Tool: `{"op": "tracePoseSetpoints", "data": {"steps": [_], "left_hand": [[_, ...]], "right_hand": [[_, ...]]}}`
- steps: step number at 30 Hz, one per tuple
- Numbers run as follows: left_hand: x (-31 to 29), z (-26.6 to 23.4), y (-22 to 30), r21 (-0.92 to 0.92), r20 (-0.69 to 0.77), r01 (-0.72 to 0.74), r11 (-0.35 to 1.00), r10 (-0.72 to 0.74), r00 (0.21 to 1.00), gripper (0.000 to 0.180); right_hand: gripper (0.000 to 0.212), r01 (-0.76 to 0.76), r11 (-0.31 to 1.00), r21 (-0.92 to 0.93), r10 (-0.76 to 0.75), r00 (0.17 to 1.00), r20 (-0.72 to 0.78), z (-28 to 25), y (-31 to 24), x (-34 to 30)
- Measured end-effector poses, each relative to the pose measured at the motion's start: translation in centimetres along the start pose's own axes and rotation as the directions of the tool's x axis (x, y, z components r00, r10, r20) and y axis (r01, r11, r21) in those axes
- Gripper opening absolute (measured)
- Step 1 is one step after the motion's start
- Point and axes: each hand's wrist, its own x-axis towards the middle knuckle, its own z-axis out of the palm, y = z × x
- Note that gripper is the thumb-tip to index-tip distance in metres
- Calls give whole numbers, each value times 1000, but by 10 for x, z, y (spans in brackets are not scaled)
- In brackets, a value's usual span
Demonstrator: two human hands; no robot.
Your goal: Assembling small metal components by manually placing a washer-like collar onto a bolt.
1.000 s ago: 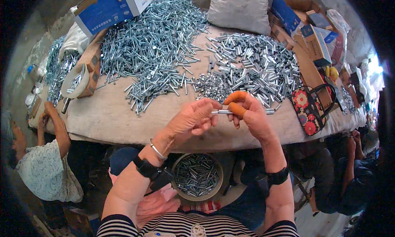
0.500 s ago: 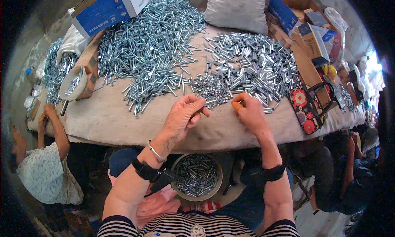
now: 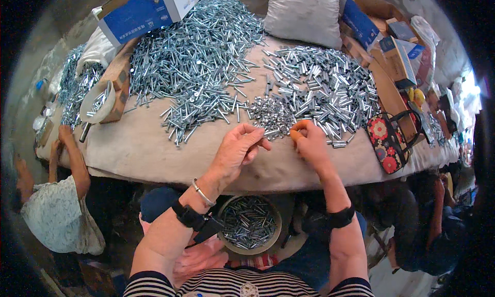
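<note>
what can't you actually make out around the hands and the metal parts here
- Head view: whether the left hand pinches a small part; its curled fingers hide the fingertips.
- Head view: what the right hand grips; the orange finger cot and the fingers cover it.
- Head view: the kind of small pieces in the pile by the hands; too small.
- Head view: the near rim of the bowl of metal parts; the person's body hides it.

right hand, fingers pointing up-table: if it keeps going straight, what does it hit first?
Most likely the small heap of short silvery metal pieces just ahead of the right hand with its orange fingertip cover; the bigger pile of zinc-coloured sleeves lies beyond. Height above the table is unclear.
</note>
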Motion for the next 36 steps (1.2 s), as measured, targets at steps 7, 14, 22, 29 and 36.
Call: {"op": "tracePoseSetpoints", "data": {"steps": [7, 14, 22, 29, 36], "left_hand": [[2, 2, -3, -2, -9, -16, 1000, 16, 1000, 16], [5, 6, -7, -14, -19, 10, 1000, -10, 1000, 16], [6, 0, -10, -34, -2, -9, 999, 9, 1000, 16], [5, 0, -8, -106, 53, 10, 994, -5, 999, 12], [5, 2, -9, -80, 85, -40, 996, 47, 995, 13]], "right_hand": [[24, -281, 483, 830, 12, 949, 315, -4, -25, -13], [18, -92, 703, 705, -110, 966, 235, 2, -27, -20], [14, 160, 809, 565, -208, 978, 20, 18, -28, -21], [12, 11, 910, 413, -60, 993, 105, 6, -26, -24], [12, -25, 777, 630, -105, 980, 168, -4, -36, -23]]}}
